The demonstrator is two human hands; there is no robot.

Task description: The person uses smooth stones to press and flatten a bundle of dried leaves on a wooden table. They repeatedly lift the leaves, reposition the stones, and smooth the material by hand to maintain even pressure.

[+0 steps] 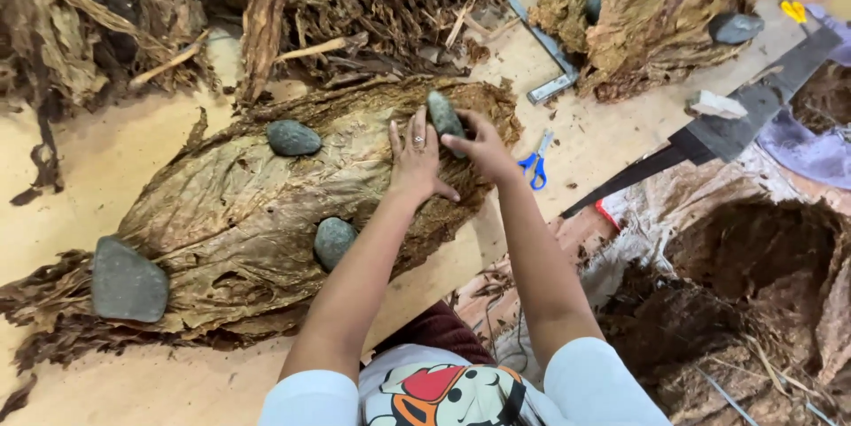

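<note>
Three stones (293,137) already sit on my pile of dry leaves (239,213). My right hand (483,147) fingers grip one more stone (443,116); my left hand (415,160) lies flat and open.

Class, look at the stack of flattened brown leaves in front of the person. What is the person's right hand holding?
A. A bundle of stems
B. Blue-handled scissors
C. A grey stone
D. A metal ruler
C: the right hand grips a grey stone at the top end of the leaf stack, beside the left hand, while the blue-handled scissors lie untouched on the table.
</note>
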